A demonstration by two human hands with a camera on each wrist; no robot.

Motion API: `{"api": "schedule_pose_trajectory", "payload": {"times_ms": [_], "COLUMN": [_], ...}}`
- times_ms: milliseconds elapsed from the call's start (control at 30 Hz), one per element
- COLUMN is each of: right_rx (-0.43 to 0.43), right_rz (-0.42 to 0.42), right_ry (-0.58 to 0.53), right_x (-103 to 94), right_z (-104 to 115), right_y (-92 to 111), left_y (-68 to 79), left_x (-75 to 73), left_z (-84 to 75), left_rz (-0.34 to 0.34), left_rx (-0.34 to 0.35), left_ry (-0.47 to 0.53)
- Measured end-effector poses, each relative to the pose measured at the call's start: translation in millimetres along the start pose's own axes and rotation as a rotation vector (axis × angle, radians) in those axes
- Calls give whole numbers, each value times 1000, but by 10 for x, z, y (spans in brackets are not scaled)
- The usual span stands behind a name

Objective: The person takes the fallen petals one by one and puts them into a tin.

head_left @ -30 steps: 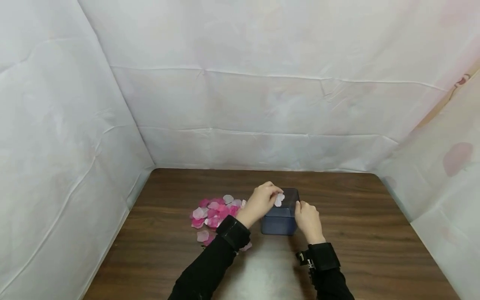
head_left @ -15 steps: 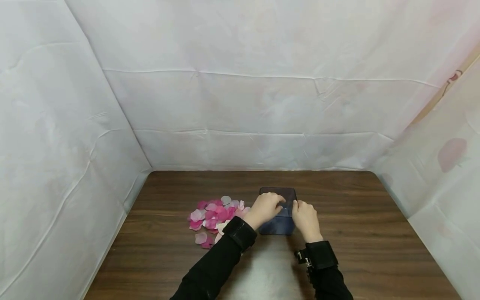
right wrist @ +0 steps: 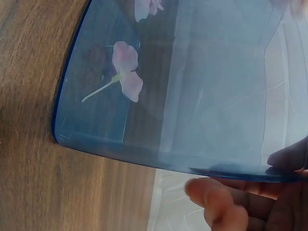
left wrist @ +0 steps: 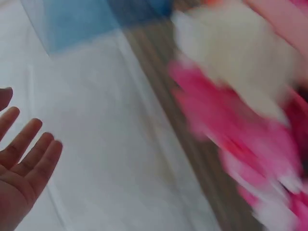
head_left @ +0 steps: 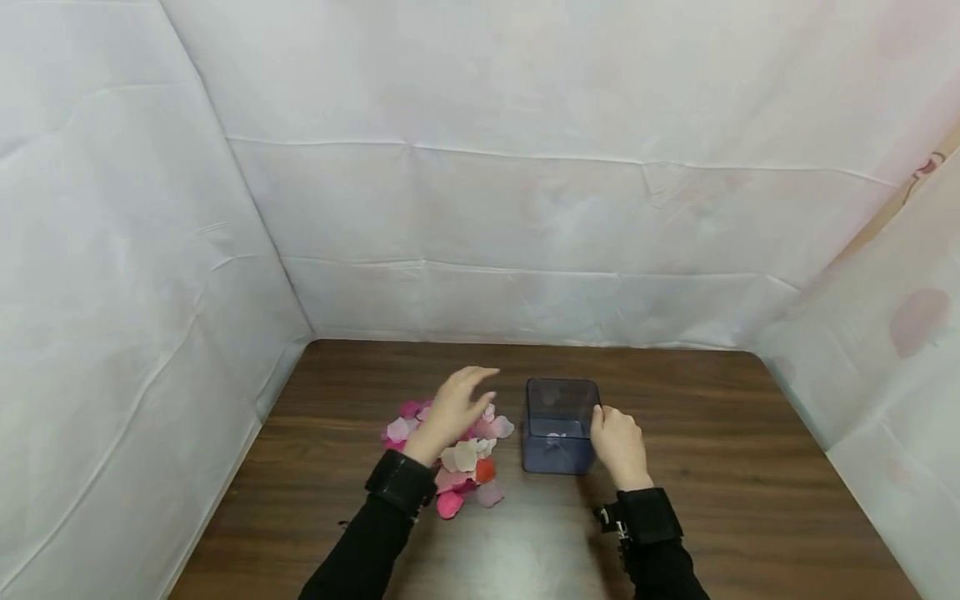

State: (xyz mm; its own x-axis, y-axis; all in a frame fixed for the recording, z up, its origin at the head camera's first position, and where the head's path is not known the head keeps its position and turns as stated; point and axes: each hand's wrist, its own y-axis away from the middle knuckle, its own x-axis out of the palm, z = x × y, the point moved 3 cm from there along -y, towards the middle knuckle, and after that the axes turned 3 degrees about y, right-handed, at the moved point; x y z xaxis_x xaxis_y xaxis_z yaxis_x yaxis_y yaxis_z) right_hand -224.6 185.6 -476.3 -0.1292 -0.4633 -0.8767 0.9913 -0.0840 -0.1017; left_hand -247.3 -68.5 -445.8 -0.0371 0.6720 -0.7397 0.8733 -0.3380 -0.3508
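A see-through blue plastic box [head_left: 558, 454] stands on the table with its top uncovered. Inside it, at the bottom, lies a small pale pink flower [right wrist: 126, 72] with a thin stem; a second pale shape at the top of the right wrist view may be its reflection. My right hand [head_left: 620, 446] grips the box's right wall, thumb over the rim and fingers outside. To the left, my left hand [head_left: 452, 410] hovers over a pile of artificial petals [head_left: 465, 457] in pink, cream, white and red. Its fingers are spread and hold nothing.
The brown wooden table [head_left: 712, 450] carries the box and petals. White cloth walls [head_left: 517, 208] rise along its back and sides. One tiny dark bit [head_left: 342, 523] lies beside the left sleeve.
My left hand, which pinched a small white flower above the box, dipped over it, let the flower go and moved left above the petals. My right hand keeps holding the box.
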Motion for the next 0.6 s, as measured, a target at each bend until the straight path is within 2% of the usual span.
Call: {"api": "schedule_pose_trajectory", "payload": {"times_ms": [100, 167, 267, 367, 467, 600], "right_rx": [-4, 3, 9, 11, 10, 16], "right_rz": [-3, 5, 9, 6, 6, 16], "right_ry": [1, -2, -5, -13, -20, -28], "right_x": [-10, -4, 6, 19, 27, 44], "right_z": [5, -3, -13, -32, -37, -27], "right_y": [9, 19, 23, 6, -12, -17], "left_y": [262, 479, 801, 1041, 1187, 1292], "left_x": [-97, -108, -82, -45, -9, 34], "left_z": [242, 374, 568, 763, 911, 1009], "left_rz": [-16, -20, -39, -79, -91, -46], "left_rx": [-84, -112, -150, -192, -226, -290], "left_ry": [-45, -85, -160, -225, -252, -252]}}
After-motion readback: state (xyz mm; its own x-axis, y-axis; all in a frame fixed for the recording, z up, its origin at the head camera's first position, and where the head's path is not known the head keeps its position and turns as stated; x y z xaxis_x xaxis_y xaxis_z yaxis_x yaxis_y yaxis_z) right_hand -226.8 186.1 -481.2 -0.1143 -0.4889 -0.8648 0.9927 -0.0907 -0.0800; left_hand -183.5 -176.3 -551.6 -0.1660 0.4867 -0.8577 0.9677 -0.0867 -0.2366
